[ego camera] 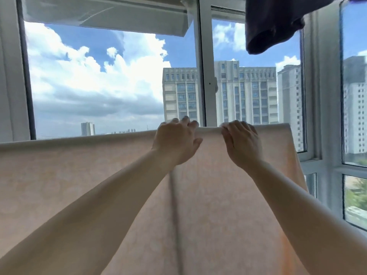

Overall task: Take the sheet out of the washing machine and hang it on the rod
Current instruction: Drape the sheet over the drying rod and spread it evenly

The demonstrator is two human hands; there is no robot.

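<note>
Both hands (pixel 175 140) (pixel 241 143) atop the draped sheet (pixel 79 175)

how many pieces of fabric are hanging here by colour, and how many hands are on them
Peach sheet, draped over the rod: 1
Dark garment, hanging at upper right: 1
Hands on the sheet's top fold: 2, the left hand and the right hand
Total: 2 fabrics, 2 hands

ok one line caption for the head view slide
Both hands, left and right, hold the peach sheet draped at its top fold before a window.
</note>
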